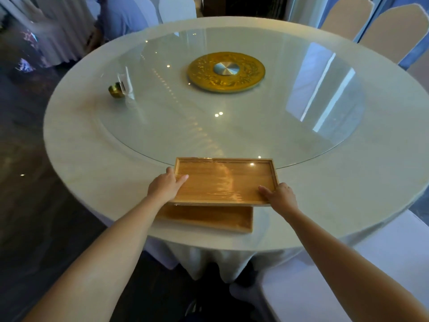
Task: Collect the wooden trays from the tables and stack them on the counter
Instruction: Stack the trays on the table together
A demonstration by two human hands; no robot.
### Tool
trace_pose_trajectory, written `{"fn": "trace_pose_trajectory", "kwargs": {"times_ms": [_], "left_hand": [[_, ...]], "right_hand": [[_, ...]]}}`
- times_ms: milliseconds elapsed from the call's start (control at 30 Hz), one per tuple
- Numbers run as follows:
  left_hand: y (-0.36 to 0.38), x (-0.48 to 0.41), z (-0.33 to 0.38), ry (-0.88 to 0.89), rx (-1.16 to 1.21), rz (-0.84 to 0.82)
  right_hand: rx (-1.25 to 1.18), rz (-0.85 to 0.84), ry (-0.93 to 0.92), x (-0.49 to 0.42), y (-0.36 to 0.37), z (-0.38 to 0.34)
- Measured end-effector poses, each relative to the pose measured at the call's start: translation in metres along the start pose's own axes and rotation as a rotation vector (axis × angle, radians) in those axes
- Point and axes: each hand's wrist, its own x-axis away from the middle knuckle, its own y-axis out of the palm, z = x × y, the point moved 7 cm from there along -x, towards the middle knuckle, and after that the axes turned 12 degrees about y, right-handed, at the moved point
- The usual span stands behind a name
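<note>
A rectangular wooden tray (224, 180) is held level just above the near edge of the round white table (92, 173). My left hand (165, 185) grips its left short side, thumb over the rim. On its near right corner my right hand (279, 196) holds it the same way. Beneath it a second wooden tray (209, 218) lies flat on the tablecloth, partly hidden by the upper one and shifted a little to the left.
A glass turntable (232, 126) with a gold disc (226, 71) at its centre covers the middle of the table. A small brass holder (117, 89) stands at its left. White covered chairs (392, 31) ring the table; one chair (348, 275) is at my right.
</note>
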Motion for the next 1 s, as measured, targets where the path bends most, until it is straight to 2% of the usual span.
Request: {"fn": "trace_pose_trajectory", "kwargs": {"times_ms": [400,600,1000], "left_hand": [[0.028,0.005,-0.077,0.036,-0.023,-0.093],[0.034,-0.003,-0.077,0.074,-0.031,-0.102],[0.038,-0.005,-0.069,0.131,-0.079,-0.111]], "right_hand": [[0.163,-0.029,-0.016,0.044,0.061,-0.013],[0.219,0.01,-0.002,0.048,0.063,-0.011],[0.256,-0.016,0.04,0.05,0.066,0.0]]}}
